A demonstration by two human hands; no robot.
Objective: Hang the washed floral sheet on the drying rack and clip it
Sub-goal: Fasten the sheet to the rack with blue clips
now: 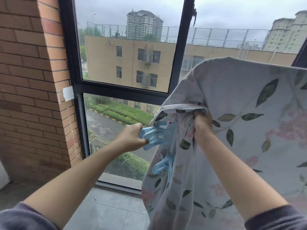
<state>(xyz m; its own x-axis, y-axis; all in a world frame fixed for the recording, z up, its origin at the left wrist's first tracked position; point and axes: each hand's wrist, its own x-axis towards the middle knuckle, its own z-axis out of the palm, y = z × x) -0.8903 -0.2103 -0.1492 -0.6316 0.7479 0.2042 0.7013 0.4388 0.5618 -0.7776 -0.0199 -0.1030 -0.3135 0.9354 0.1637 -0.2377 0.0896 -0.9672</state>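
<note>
floral sheet (240, 100), pale grey with dark green leaves and pink blossoms, fills the right half of the view and hangs in front of the window. its top fold runs from above the right hand toward the right edge; the cloth hides whatever carries it. the left edge falls in loose folds down to the floor (108, 209).

the right hand (201, 123) is raised, with its fingers curled tight round a bunched handful of the sheet near that hanging edge. the left hand (132, 135) reaches in from the left and grips the handle end of a blue clip (156, 135), squeezing it in a closed fist. the clip's far end points into the folds just beside the right hand; whether it bites the cloth i cannot tell. a second blue clip (163, 165) shows lower down against the same edge of the sheet, partly covered by fabric.

both arms wear dark sleeves (21, 216) pushed up. behind stands a black window frame (178, 47), a brick wall (29, 80) to the left with a white patch (68, 93) stuck to it, and a tan building (129, 63) outside.
</note>
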